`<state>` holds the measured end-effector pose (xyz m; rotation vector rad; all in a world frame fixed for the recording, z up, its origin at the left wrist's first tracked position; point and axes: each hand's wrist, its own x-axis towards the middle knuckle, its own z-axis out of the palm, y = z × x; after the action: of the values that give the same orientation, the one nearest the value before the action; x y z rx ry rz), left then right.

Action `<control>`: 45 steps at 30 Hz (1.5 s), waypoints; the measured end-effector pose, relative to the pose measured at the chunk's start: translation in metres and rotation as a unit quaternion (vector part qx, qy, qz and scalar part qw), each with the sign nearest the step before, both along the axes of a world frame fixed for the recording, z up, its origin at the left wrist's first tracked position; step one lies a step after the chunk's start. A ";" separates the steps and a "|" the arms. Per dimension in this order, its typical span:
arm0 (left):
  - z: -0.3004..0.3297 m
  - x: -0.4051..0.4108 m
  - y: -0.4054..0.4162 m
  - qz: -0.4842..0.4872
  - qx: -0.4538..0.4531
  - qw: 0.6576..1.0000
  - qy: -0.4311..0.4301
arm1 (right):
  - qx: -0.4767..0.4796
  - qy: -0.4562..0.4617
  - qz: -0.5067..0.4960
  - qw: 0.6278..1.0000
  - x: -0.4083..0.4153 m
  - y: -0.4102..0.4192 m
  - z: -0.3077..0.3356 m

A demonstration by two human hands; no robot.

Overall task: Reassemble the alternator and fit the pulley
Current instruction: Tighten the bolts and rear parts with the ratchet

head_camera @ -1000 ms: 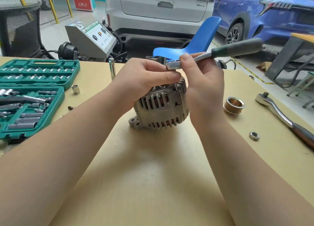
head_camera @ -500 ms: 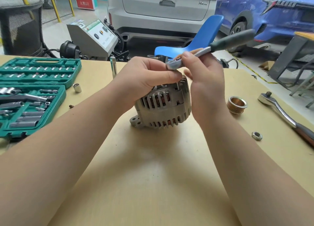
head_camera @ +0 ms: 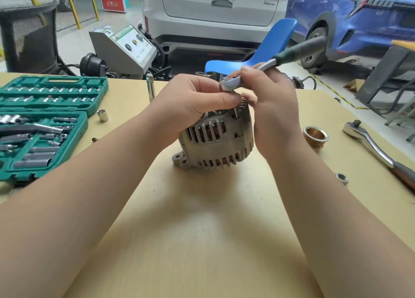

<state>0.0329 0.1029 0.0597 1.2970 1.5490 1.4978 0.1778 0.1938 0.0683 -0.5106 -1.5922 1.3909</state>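
Swinging round since the earlier frames, the green-and-black handle of the small chrome ratchet wrench (head_camera: 233, 83) now points further up and away over the ribbed grey cast-aluminium alternator (head_camera: 215, 138), while the alternator itself sits where it did on the pale wooden tabletop (head_camera: 202, 241). The right hand (head_camera: 272, 109) pinches the ratchet just behind its head with curled fingers and thumb; the left hand (head_camera: 195, 102) is curled over the top of the alternator, thumb lying across the housing, clamping it down. Judging by this, a housing through-bolt is being run in (the fastener and socket are hidden under the fingers, so that is a guess). To do it well, keep the head square over the bolt, press down with the steadying hand so the alternator cannot rock on its lug, and take short strokes. Right of the alternator lies the coppery ribbed pulley (head_camera: 315, 137), with the steel hex nut (head_camera: 341, 178) nearer the viewer and a larger chrome ratchet with a dark handle (head_camera: 377, 147) beyond; both await fitting. Left of the alternator the open teal plastic socket case (head_camera: 85, 127) holds rows of chrome sockets and extension bars, and one loose chrome socket (head_camera: 102, 115) stands just beside it.
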 end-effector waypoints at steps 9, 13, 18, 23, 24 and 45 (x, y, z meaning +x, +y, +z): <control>0.000 0.000 0.001 -0.004 0.006 1.000 -0.012 | 0.060 0.006 -0.031 0.998 -0.005 -0.006 0.001; -0.001 -0.002 0.001 -0.023 0.006 0.999 -0.021 | -0.091 0.011 0.090 0.992 -0.003 0.006 0.002; -0.002 -0.003 0.003 -0.011 0.010 1.000 -0.017 | 0.078 0.019 -0.082 0.993 -0.004 -0.012 -0.013; -0.002 0.000 0.004 0.001 0.021 1.000 -0.012 | 0.165 -0.004 -0.162 0.973 -0.009 -0.020 -0.014; -0.002 -0.001 0.003 0.000 0.017 1.000 -0.012 | 0.109 0.003 -0.121 0.987 -0.010 -0.016 -0.009; -0.002 -0.003 0.003 -0.003 -0.001 1.000 -0.007 | -0.114 0.003 0.047 0.992 -0.004 0.004 0.000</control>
<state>0.0295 0.1059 0.0580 1.2858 1.5359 1.4975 0.1738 0.1975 0.0686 -0.5720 -1.4771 1.6555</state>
